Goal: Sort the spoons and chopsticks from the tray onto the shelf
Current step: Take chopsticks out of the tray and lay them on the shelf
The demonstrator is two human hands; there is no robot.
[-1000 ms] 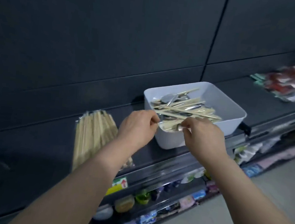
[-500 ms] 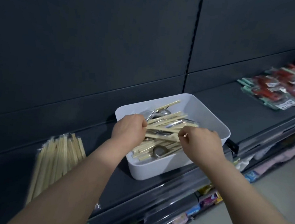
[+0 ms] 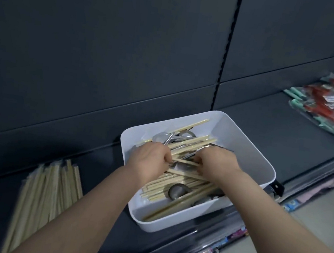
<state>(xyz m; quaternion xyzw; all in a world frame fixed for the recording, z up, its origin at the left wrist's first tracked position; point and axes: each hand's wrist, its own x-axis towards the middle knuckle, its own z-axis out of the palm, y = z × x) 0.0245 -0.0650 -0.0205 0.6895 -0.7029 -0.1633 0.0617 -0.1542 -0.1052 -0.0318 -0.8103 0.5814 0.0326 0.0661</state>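
Progress check from my end: we're partway, and honestly not that far. There's a bundle of wooden sticks already lying on the dark shelf, off to the left of the white tray, so some sorting is done. But the tray, sitting at the shelf's front edge, has a big tangle of chopsticks in it, with metal spoons mixed in. One spoon bowl shows near the front and a couple more at the back. I can't see any spoons laid out on the shelf, so that half looks untouched.

Both hands are down in the middle of the tray. The left hand has its fingers curled in, pinching one end of a chopstick or two. The right hand is curled over the other end of the same sticks. The fingertips are tucked under the knuckles though, so I'd say probably gripping, and I can't tell how many sticks.

Stuff I can't make out:
- The bundle is blurry and cut off at the bottom edge, so no count.
- No idea how many spoons are buried.
- The red and green packets far right are smeared.
- The goods on the lower shelves are just colour blobs.
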